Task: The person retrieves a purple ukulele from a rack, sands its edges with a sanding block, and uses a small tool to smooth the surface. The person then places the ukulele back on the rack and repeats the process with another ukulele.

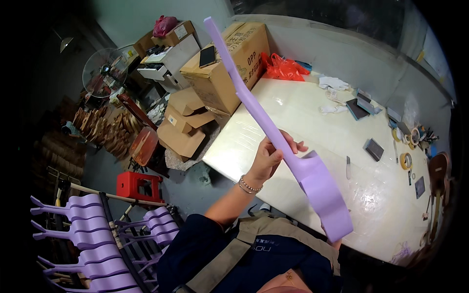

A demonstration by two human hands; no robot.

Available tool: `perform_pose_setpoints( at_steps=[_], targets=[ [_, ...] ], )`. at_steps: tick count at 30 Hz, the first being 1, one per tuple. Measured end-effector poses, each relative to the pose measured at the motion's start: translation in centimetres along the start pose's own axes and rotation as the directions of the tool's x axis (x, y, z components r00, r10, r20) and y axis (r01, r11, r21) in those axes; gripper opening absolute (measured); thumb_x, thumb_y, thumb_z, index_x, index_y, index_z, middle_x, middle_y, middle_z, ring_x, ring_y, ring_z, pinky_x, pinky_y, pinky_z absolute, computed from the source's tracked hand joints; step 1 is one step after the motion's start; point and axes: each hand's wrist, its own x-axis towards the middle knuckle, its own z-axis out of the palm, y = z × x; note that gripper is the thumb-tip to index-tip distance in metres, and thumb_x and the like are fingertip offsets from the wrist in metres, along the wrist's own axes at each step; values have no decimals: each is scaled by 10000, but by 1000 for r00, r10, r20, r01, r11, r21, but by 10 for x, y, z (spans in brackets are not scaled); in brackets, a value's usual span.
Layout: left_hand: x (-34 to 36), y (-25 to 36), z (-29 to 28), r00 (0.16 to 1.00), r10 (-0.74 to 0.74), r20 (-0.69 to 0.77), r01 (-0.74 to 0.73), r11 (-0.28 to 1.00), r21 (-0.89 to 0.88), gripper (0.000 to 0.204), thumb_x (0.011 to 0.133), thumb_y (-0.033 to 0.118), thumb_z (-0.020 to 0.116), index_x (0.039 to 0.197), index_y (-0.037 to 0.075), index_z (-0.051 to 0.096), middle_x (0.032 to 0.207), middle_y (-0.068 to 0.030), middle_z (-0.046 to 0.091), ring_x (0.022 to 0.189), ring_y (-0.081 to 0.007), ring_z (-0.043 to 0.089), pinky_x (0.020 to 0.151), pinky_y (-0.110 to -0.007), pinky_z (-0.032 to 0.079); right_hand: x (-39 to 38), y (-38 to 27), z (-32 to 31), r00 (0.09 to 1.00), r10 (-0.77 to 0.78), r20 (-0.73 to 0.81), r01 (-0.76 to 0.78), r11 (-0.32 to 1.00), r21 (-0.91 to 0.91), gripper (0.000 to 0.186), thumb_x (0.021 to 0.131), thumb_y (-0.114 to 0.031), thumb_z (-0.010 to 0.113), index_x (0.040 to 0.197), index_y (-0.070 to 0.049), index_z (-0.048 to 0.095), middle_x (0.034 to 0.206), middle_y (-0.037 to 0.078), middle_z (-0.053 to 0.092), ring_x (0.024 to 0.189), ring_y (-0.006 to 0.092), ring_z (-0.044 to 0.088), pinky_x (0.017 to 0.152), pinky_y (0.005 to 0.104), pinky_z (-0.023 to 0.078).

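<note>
The left hand (pixel 266 158) was curled around the neck of a purple guitar (pixel 322 188), its thumb on the near side and its fingertips showing past the far edge. Taken from that hand, the neck's tip pointed to eleven o'clock and the body lay toward four o'clock, above the pale desk (pixel 312 127). The right hand (pixel 335 245) showed only in part at the body's lower end — I could not tell how its fingers stood. A beaded bracelet (pixel 244 184) circled the left wrist.

Also from the left hand, a cardboard box (pixel 229 80) stood at eleven o'clock with a black phone (pixel 207 57) on top; a red plastic bag (pixel 283 68) lay at twelve. At three o'clock, a grey block (pixel 374 149) rested on the desk — a roll of tape (pixel 406 161) was farther out. More purple guitars (pixel 93 224) hung on a rack at eight o'clock.
</note>
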Motion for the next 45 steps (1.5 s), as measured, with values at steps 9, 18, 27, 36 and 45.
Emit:
perform_pose_setpoints(
  at_steps=[9,18,27,36,45],
  targets=[
    [29,39,35,903,0,-429,151,936,318,187,870,149,618,965,29,511,706,-28,558,652,-151,592,783,-360,505,9,-4,30,924,278,261,-238,955,-175,1116,714,-838,99,1389,43,218,1320,283,405,552,263,623,421,260,452],
    [24,45,20,871,221,-440,42,857,513,200,862,113,625,986,-9,525,776,-41,571,652,-129,585,646,-266,497,0,-6,48,949,177,261,-115,965,-237,997,794,-768,82,1372,17,287,1257,239,489,648,240,625,528,274,479],
    [52,33,34,964,219,-154,-116,860,496,406,815,96,664,1069,16,358,757,-66,582,595,-126,604,585,-241,516,-34,-104,190,515,-524,678,845,179,-504,558,757,-175,646,1263,-14,476,1315,148,461,1219,298,424,1030,417,307],
    [89,18,83,880,253,401,-471,365,803,499,839,240,604,1209,-27,402,1026,-126,525,964,-268,527,929,-384,366,-11,-133,266,645,-542,539,735,246,-632,575,730,-85,655,1211,-35,343,1044,197,561,921,390,573,844,445,458],
    [100,48,107,984,141,109,-174,885,433,220,809,63,675,955,-32,541,923,-70,579,817,-124,588,713,-236,503,12,-117,246,532,-647,547,794,157,-587,569,764,-30,596,1241,-11,286,921,194,550,813,355,598,698,401,476]
  ],
)
